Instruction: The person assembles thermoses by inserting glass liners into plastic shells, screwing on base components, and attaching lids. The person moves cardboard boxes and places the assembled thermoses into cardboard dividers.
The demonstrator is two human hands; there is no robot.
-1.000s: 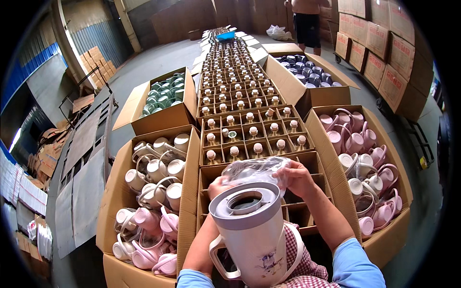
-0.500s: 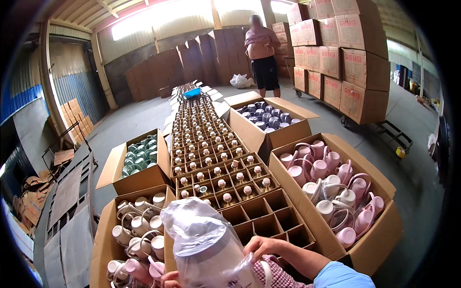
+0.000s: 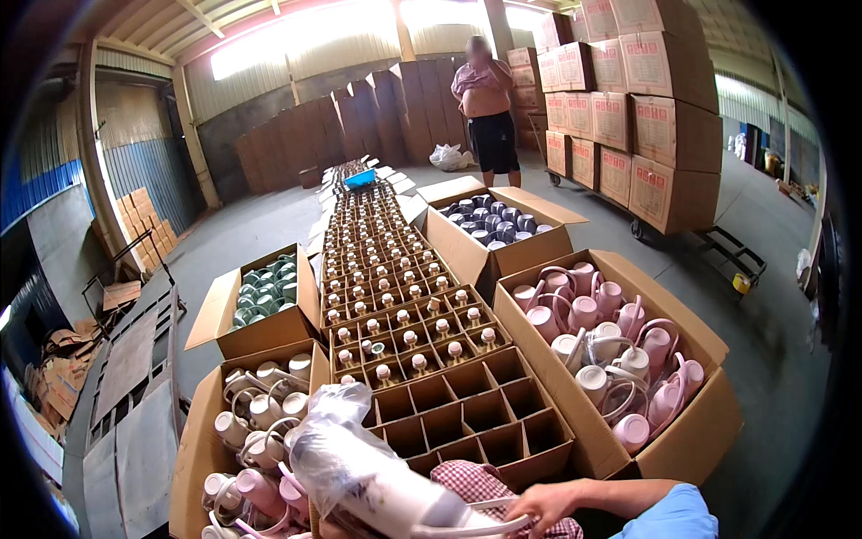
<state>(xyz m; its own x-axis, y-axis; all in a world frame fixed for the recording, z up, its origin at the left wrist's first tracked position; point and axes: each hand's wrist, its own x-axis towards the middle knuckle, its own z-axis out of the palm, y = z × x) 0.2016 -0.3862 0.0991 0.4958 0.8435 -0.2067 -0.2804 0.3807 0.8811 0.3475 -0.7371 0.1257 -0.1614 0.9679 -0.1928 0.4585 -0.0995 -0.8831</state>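
A white jug [image 3: 391,481] with a floral print lies tilted at the lower middle, a crumpled clear plastic bag [image 3: 337,440] over its far end. My right hand [image 3: 543,506] is closed on the jug's white curved handle [image 3: 471,528]. Low at the jug's near left side, my left hand [image 3: 330,528] shows only in part; its fingers are hidden under the jug and bag. Just beyond the jug stands a carton with cardboard dividers [image 3: 480,409], its visible front cells unfilled.
Open cartons of pink and white jugs [image 3: 620,350], pale jugs [image 3: 260,409], green jugs [image 3: 265,292] and dark jugs [image 3: 498,220] flank a long row of divided cartons with pale-topped pieces [image 3: 409,337]. A person [image 3: 485,99] stands near stacked boxes [image 3: 660,117] on a cart.
The jug has tipped from upright to leaning, its bagged end pointing far left. My right hand has moved from the bag's edge down and right to the handle. The standing person raised an arm.
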